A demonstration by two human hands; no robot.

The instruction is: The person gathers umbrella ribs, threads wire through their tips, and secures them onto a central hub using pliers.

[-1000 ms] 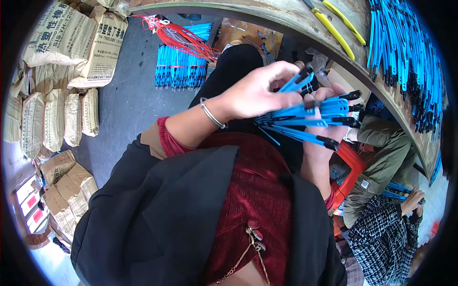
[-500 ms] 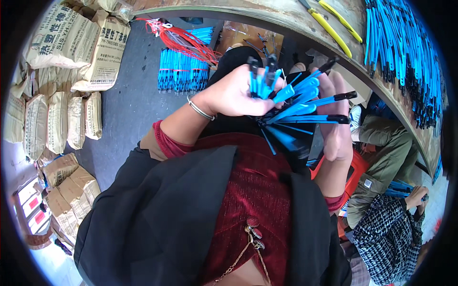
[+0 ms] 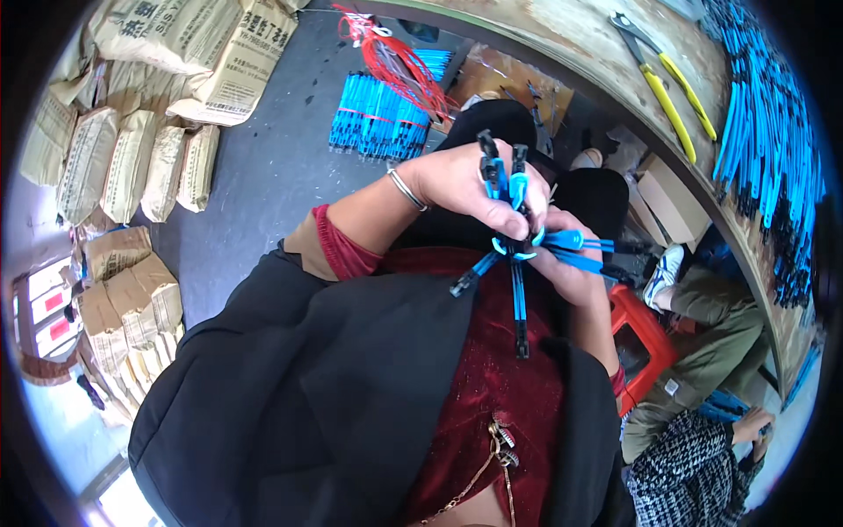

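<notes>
In front of my lap I hold a cluster of slim blue strips with black ends (image 3: 519, 294), fanned out in several directions from a dark middle. My left hand (image 3: 470, 186) is closed round its upper side, thumb pressed near the centre. On the right, my right hand (image 3: 571, 268) grips the same cluster from below, and some strips stick out past its fingers. Where the strips meet, the fingers partly hide how they are joined.
On the wooden table (image 3: 580, 39) at upper right lie yellow-handled pliers (image 3: 672, 101) and a heap of blue strips (image 3: 760, 123). Bundled strips (image 3: 373, 114) and red cords (image 3: 395, 66) are beyond my left arm. Paper sacks (image 3: 140, 162) line the left; another person (image 3: 694, 457) sits at right.
My hands have drawn closer together at the cluster's middle. The strips have turned, with some now pointing down toward me. The whole view has shifted, so the surroundings sit farther right.
</notes>
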